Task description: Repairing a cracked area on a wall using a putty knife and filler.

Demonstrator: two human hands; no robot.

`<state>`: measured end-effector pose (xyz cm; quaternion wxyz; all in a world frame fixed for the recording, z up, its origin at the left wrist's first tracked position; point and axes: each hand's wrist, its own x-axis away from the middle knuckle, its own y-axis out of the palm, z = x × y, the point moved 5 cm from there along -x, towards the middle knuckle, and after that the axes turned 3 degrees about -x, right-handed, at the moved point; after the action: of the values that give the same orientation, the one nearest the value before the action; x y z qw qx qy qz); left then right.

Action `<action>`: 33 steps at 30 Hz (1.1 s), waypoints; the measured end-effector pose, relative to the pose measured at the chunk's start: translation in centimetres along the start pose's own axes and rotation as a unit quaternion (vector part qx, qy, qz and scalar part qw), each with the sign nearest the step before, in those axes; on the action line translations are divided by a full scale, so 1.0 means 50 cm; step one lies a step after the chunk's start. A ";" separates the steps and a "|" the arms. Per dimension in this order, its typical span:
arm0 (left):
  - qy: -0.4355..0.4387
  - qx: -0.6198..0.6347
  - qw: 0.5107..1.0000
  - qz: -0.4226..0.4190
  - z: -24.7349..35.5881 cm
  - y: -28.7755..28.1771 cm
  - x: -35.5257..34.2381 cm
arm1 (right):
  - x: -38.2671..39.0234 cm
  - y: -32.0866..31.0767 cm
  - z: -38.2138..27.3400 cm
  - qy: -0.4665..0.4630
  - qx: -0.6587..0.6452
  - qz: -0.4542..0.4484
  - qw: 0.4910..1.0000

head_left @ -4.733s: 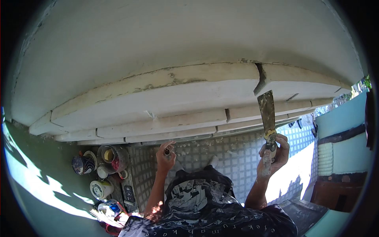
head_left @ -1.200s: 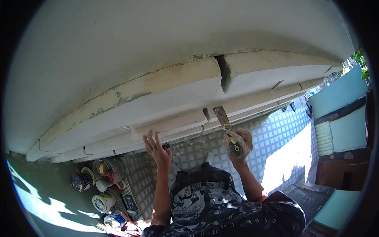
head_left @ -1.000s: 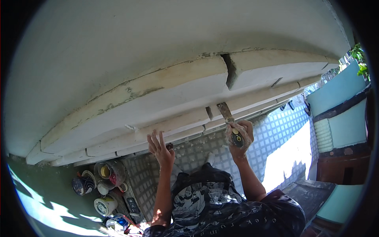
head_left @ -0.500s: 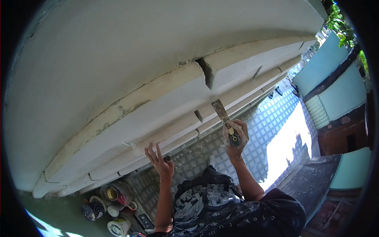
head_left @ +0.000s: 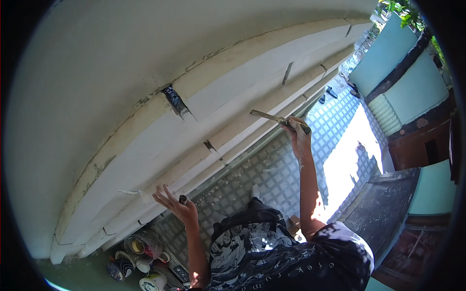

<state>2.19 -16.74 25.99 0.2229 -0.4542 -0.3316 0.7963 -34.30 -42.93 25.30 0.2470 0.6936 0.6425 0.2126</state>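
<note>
My right hand (head_left: 301,140) is closed around the handle of a putty knife (head_left: 266,115). Its blade points left over the stepped ledges of the pale wall (head_left: 228,109), seen nearly edge-on. White dust coats the fingers. Lower left, my left hand (head_left: 180,209) reaches toward the lower ledges with its fingers spread. A short dark thing with a round end (head_left: 183,199) is gripped near its thumb; the rest of it is hidden by the hand. A dark gap (head_left: 175,102) cuts through the upper ledge, and a smaller gap (head_left: 209,146) shows lower down.
Several pots and cans (head_left: 138,247) stand at the lower left by the wall. White crumbs lie on the checked tile floor (head_left: 242,182). Dark sandals (head_left: 331,92) lie farther off. A dark, worn board-like surface (head_left: 369,203) is on the right.
The view has shifted, so the wall gaps sit farther left. My right hand has turned the putty knife from face-on to nearly edge-on, its blade now pointing left. My left hand keeps its grip.
</note>
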 end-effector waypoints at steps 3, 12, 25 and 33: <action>-0.018 -0.008 1.000 0.015 0.010 0.001 -0.002 | -0.059 -0.035 -0.009 -0.024 0.004 -0.007 1.000; -0.095 -0.048 0.994 0.033 0.082 0.002 -0.024 | -0.079 -0.168 -0.136 -0.274 0.042 0.221 0.935; 0.124 0.060 0.990 -0.034 0.304 0.094 -0.055 | 0.005 -0.263 -0.096 -0.130 0.056 0.231 0.963; 0.192 -0.039 0.955 -0.221 0.381 0.176 -0.119 | 0.085 -0.302 -0.113 -0.123 0.096 0.284 0.946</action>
<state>-12.00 -32.82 29.99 0.4350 -0.5227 -0.4052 0.6111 -49.25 -37.52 20.36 0.1861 0.8883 0.4010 0.1241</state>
